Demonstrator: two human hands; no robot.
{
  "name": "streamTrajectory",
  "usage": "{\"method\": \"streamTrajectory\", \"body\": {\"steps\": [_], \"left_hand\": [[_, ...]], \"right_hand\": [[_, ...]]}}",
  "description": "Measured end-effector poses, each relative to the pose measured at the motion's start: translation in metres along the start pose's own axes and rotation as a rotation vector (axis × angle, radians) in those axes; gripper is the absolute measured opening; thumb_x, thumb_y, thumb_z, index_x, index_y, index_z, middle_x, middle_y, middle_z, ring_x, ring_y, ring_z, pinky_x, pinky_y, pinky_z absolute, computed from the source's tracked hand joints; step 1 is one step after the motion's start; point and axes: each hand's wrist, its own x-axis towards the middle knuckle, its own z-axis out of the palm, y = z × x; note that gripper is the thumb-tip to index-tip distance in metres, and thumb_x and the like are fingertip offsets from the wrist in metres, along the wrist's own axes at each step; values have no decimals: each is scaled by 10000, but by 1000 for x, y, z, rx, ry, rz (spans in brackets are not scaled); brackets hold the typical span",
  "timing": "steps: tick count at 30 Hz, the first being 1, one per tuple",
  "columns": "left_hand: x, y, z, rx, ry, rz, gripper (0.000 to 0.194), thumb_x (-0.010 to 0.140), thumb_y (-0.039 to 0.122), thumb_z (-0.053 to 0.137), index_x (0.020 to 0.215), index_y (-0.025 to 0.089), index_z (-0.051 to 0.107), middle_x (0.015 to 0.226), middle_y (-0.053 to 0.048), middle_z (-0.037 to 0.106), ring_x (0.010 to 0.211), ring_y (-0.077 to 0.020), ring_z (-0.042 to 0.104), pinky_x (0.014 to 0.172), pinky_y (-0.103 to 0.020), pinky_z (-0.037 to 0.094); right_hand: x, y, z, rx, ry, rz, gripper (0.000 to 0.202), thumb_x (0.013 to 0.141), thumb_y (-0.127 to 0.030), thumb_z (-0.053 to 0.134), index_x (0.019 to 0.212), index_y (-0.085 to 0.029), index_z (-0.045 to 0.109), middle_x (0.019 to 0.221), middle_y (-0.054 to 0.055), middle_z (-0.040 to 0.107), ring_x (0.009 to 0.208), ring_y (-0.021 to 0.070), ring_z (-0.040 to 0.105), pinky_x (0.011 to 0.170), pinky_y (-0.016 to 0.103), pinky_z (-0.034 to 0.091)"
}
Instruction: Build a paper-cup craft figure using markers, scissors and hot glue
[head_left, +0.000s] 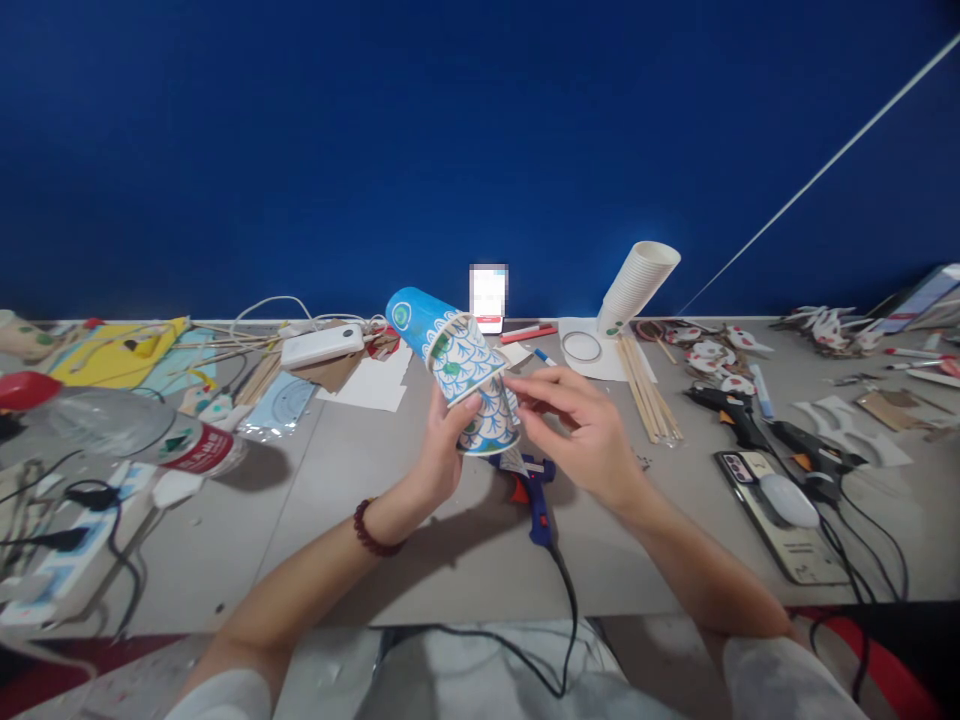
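Note:
My left hand (442,450) grips a paper-cup fish (469,370) from below and holds it above the table, tilted. Several cups joined end to end form its body. The upper cup is blue with a green eye; the lower ones are white with blue scale lines and green patches. Beside its right edge, the fingers of my right hand (570,430) are pinched together close to a small pale piece (513,402); what they hold is too small to make out. A blue glue gun (536,500) lies on the table just below, its nozzle partly behind the cups.
A stack of white cups (637,285) leans at the back beside wooden sticks (646,390). On the right lie black glue guns (814,460) and a phone (784,530). A bottle (150,430) and a power strip (82,545) occupy the left. The glue gun's cable (574,610) hangs over the front edge.

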Motion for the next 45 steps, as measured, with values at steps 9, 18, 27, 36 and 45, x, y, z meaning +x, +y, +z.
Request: {"method": "streamTrajectory", "body": {"steps": [9,18,27,36,45], "left_hand": [[0,-1,-1,6,11,-5,582,664,401,743,1185,225,550,1147,-69,662,1059,-250,625,909,-353,504],[1,-3,-2,46,42,3,646,643,432,763,1213,232,535,1156,-72,654,1059,-254,622,881,-349,515],[-2,-7,-6,115,-3,52,662,685,433,762,1263,258,490,1229,-75,624,1128,-267,598,943,-383,502],[-3,-10,-9,132,-21,85,621,713,439,745,1251,263,492,1232,-72,620,1129,-259,598,953,-383,502],[-1,-8,-7,123,5,89,661,684,464,754,1256,262,491,1231,-78,617,1121,-263,601,939,-372,504]], "right_hand": [[0,-1,1,-3,-4,-15,340,871,-130,560,1145,-289,683,995,44,637,838,160,614,701,307,551],[0,8,1,241,71,185,225,841,-177,635,1053,-242,603,905,17,638,813,146,625,751,295,545],[1,11,4,330,39,260,231,806,-139,643,998,-233,554,811,-7,609,764,132,604,712,277,522],[3,8,4,383,39,277,235,797,-132,642,973,-235,526,795,-17,592,750,128,596,699,276,518],[0,3,2,380,33,274,238,799,-142,637,980,-233,513,793,-20,591,748,131,596,704,284,517]]}}
